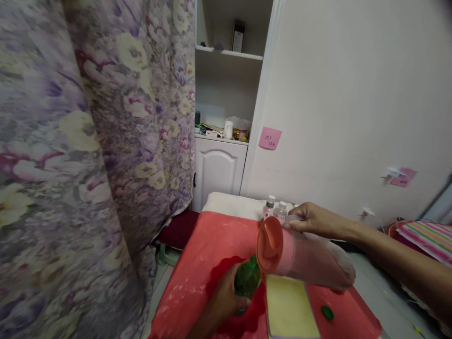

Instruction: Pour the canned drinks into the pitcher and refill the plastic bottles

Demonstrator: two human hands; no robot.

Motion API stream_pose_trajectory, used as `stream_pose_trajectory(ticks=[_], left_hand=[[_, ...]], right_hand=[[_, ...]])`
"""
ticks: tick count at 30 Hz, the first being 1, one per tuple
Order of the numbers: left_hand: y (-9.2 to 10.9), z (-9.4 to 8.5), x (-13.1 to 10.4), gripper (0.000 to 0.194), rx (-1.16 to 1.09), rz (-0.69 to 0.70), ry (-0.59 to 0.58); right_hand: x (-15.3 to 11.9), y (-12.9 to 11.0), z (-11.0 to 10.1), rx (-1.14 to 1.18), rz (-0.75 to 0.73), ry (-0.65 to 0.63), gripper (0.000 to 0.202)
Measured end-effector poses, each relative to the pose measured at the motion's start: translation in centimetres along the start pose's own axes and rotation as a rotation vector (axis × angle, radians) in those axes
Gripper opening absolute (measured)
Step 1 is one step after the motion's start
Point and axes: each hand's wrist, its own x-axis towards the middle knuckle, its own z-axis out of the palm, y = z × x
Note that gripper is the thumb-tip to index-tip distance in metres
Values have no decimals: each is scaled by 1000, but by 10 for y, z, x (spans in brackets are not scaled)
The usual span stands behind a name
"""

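My left hand (226,294) is wrapped around a green bottle (249,278), which stands mostly upright with its mouth uncapped. Held by its handle in my right hand (305,217) is a clear plastic pitcher (314,261) with an orange lid. The pitcher lies tilted nearly on its side, its lid end close to the bottle's mouth. Whether liquid is flowing between them I cannot tell. Beneath my left hand is a darker red dish with a wavy edge (219,270). A green cap (327,312) rests on the red table cover at the right.
A yellow pad (292,308) lies on the red-covered table (190,273), below the pitcher. Small white-capped bottles (270,205) stand at the table's back edge. A floral curtain (106,141) hangs at left; a white cabinet (221,162) stands behind.
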Motion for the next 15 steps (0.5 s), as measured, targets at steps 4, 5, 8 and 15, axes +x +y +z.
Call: stream_pose_trajectory(ticks=[4,5,8,15], left_hand=[[2,0,0,69,-23,-21,24],[3,0,0,68,-27,-23,27],[4,0,0,70,-44,-33,26],[6,1,0,69,-52,-42,34]], right_hand=[[0,-1,0,-12,7,-3,48],[0,-1,0,-14,9,-7,48],[0,-3,-1,-15,7,-7,48],[0,-3,-1,1,16,-7,50]])
